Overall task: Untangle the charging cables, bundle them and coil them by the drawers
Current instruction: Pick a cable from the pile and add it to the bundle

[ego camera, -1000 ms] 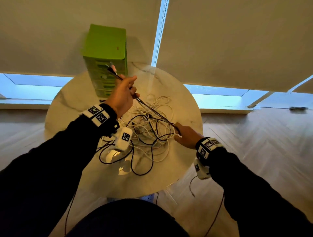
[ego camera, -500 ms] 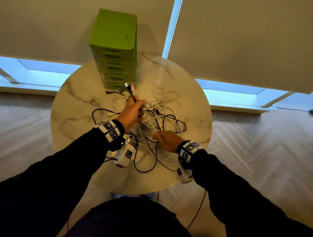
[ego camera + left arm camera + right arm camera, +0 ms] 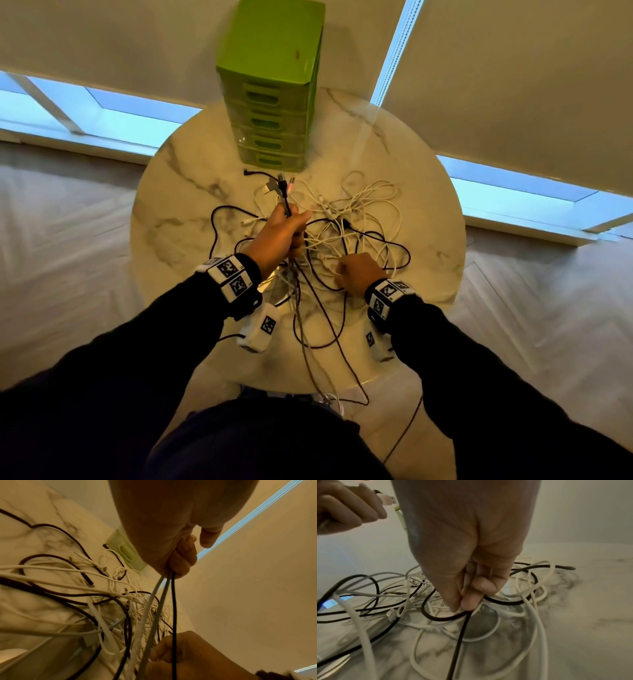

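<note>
home room | round marble table (image 3: 178,212) | herringbone wood floor (image 3: 68,274) | window blinds (image 3: 513,85)

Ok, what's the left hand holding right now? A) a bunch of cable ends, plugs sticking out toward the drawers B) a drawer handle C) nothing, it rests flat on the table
A: the left hand grips several cables, and their plugs poke out toward the green drawers.

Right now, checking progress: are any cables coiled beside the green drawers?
No: the cables lie in one loose tangle before the green drawers.
</note>
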Available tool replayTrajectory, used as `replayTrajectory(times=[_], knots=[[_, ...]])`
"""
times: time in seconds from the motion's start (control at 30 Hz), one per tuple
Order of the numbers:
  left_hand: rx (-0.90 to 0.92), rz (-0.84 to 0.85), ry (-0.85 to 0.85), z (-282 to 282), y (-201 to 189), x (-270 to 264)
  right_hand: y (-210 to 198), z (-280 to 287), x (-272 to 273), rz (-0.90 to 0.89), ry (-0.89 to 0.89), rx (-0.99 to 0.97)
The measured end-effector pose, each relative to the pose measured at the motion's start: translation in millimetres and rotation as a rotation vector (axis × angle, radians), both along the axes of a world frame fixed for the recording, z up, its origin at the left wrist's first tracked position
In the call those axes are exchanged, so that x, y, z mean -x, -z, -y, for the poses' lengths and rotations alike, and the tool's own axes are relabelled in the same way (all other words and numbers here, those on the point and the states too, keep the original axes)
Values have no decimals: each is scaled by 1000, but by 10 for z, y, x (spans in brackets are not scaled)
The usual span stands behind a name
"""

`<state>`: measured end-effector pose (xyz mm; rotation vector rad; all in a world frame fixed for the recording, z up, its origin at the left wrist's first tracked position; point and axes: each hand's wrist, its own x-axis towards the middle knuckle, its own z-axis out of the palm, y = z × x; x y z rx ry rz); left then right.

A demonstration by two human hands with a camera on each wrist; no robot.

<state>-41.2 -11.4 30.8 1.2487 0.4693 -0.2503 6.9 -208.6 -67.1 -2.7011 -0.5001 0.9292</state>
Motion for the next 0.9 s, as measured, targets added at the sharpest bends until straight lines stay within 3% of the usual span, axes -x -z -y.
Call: replayTrajectory(times=[0.1,0.2,0.37,0.47,0.53,0.7,0.9], knots=[[7,4,14,-18,33,31,46,1,-28,34,-121,-20],[45,33,28,-32,78,56,-54,44,-127,119,-104,-175],[74,2,7,18,138,71,-740,138,-480,296,94,-585],[107,-5,-13,89,146,66,-1163,162,-605,231,245,-788],[121,6,-19,152,111,63,-1344,121,-552,151,213,-901],[110,138,-7,289,-55,80,-1311,-96,-132,138,-28,-803],[-118,152,12,280,-63,187,-1044,-247,251,86,40,-877]])
